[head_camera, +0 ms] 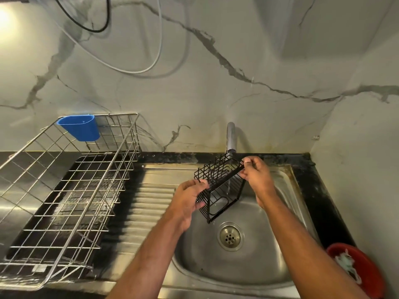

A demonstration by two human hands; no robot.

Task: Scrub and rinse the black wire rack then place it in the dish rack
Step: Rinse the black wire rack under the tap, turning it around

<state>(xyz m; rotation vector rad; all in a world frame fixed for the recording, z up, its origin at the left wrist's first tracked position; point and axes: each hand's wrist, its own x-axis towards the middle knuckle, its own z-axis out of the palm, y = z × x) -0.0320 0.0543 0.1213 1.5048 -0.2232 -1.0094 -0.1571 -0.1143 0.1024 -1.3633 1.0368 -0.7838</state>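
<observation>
The black wire rack (220,186) is held tilted above the steel sink (248,266), right under the tap (231,137). A thin stream of water runs through its wires. My left hand (190,201) grips the rack's lower left side, fingers curled over the wires. My right hand (257,175) pinches its upper right edge. The silver wire dish rack (64,190) stands on the counter to the left, and I see nothing in it.
A blue plastic cup (81,127) hangs on the dish rack's back rim. A ribbed steel drainboard (149,203) lies between dish rack and sink. A red bowl (362,270) with something pale in it sits at the right front. A marbled wall rises behind.
</observation>
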